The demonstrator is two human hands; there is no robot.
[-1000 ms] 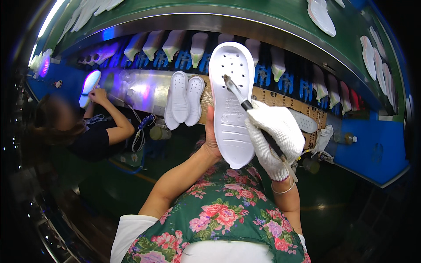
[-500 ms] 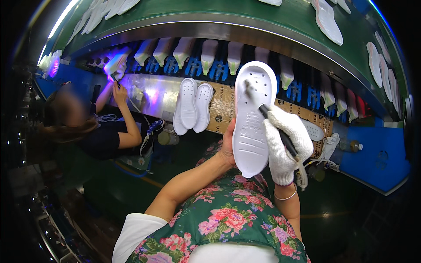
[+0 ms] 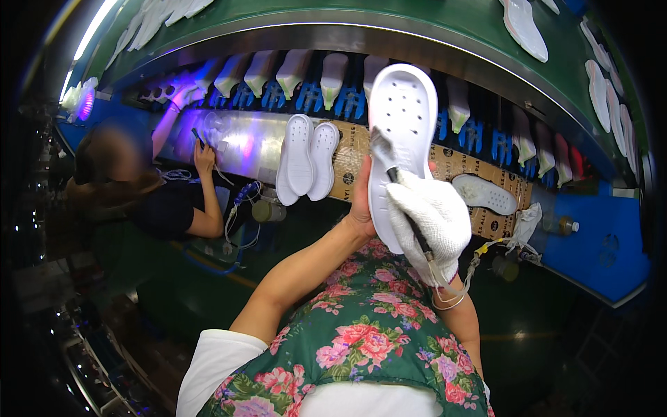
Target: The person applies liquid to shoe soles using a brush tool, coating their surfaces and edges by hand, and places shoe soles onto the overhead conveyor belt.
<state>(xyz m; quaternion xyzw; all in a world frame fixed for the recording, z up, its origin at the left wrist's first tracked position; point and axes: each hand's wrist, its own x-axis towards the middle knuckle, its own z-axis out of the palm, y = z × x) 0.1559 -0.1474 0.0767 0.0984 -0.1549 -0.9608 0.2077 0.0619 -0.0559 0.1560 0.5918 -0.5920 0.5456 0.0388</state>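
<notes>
My bare left hand (image 3: 360, 201) grips a white shoe sole (image 3: 403, 104) from its left edge and underneath, holding it tilted up in front of me. The sole has small holes in its broad end. My right hand (image 3: 445, 215), in a white knitted glove, is closed around the dark handle of a brush (image 3: 382, 148) with a thin hose at its back end. The brush's pale bristles lie against the sole's left edge near its middle. The gloved hand covers part of the sole's lower half.
White soles (image 3: 299, 154) lie on the metal bench to the left; another sole (image 3: 484, 194) rests on cardboard (image 3: 351, 149) at right. Beyond hangs a row of shoe uppers (image 3: 334, 78), under a green conveyor (image 3: 389, 10) carrying white pieces. A co-worker's hand (image 3: 204, 158) holds a thin tool.
The brush has moved from the holes at the broad end down to the left edge. The sole has shifted slightly up and away. The co-worker's tool hand has moved away from the lit piece.
</notes>
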